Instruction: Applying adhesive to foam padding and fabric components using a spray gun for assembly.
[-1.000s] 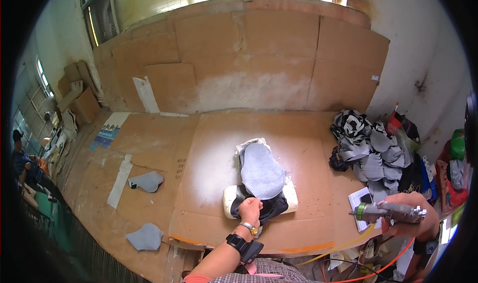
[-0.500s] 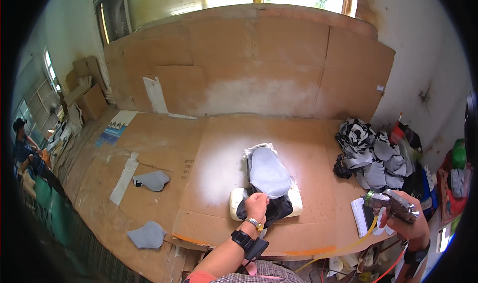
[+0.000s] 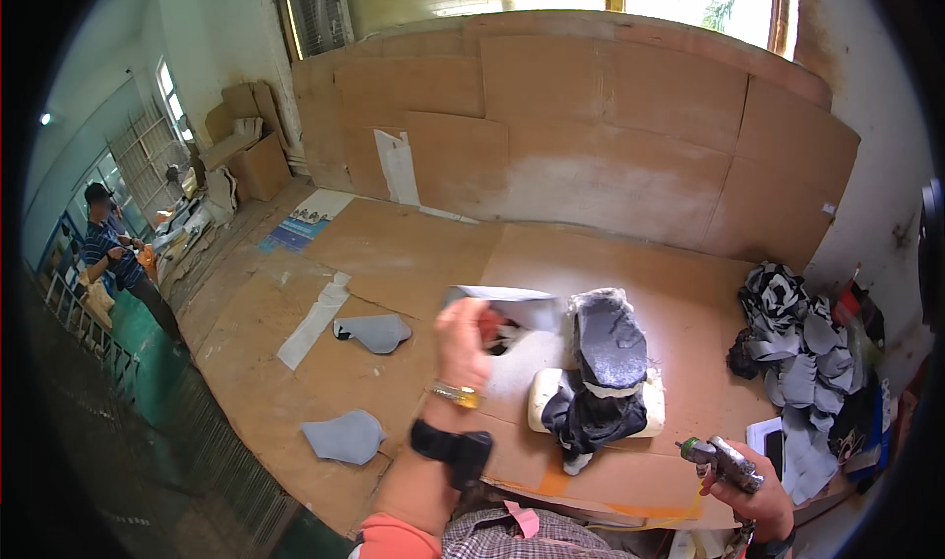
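Observation:
My left hand (image 3: 461, 347) is closed on the edge of a grey fabric piece (image 3: 532, 310), held up in the air left of the form; its underside is partly hidden. The form (image 3: 612, 341) has a dark grey face with a pale, crusted rim. Below it, a black cloth (image 3: 596, 418) is draped over a cream padded base (image 3: 540, 402). My right hand (image 3: 766, 492) is wrapped around a metal spray gun (image 3: 724, 464) with a greenish end, near the table's front edge. A yellow hose (image 3: 679, 520) runs below the gun.
Two grey fabric pieces (image 3: 374, 334) (image 3: 345, 436) lie on the cardboard-covered table (image 3: 433, 249) at left. A heap of grey and black pieces (image 3: 797, 333) sits at right, beside a dark phone (image 3: 776, 448). Cardboard (image 3: 630, 116) lines the back. Another person (image 3: 123, 254) stands far left.
The grey fabric piece has come off the form and moved left with my left hand, baring the dark face. My right hand has lowered the spray gun. The view has turned left.

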The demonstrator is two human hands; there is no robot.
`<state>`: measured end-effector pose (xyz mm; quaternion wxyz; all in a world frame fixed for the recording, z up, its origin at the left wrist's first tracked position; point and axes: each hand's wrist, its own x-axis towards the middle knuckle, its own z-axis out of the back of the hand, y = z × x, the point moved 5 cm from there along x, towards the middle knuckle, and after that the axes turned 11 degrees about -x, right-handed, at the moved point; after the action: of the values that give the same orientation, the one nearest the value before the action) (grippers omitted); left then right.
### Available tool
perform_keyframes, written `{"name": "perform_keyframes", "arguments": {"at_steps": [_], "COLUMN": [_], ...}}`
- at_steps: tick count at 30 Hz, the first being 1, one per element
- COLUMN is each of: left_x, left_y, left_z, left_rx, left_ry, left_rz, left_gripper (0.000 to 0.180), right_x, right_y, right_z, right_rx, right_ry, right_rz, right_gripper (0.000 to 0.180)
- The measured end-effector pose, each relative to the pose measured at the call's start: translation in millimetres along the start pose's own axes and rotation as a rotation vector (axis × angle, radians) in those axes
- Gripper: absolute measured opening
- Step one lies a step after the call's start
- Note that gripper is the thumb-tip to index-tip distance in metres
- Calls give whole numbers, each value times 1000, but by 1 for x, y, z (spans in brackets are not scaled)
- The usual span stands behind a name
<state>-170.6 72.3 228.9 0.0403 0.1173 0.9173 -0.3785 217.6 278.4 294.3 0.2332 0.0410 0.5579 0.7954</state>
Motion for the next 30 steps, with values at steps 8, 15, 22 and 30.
{"name": "perform_keyframes", "arguments": {"at_steps": [8, 15, 22, 30], "left_x": [74, 84, 94, 38], "left_y": [-83, 60, 95, 56], "left_z": [211, 402, 405, 306], "left_rx": [-18, 68, 122, 192], "left_ry": [-398, -566, -387, -551], "left_rz": [-212, 518, 460, 185], "left_gripper": [12, 63, 45, 36], "right_x": [19, 42, 61, 99], "right_y": [-9, -39, -146, -286], "right_z": [-19, -21, 15, 73], "right_rx": [-68, -172, -607, -1001], "right_ry": [-1, -91, -396, -248], "right_rz": [-36, -81, -313, -546], "right_gripper": [51, 50, 49, 58]}}
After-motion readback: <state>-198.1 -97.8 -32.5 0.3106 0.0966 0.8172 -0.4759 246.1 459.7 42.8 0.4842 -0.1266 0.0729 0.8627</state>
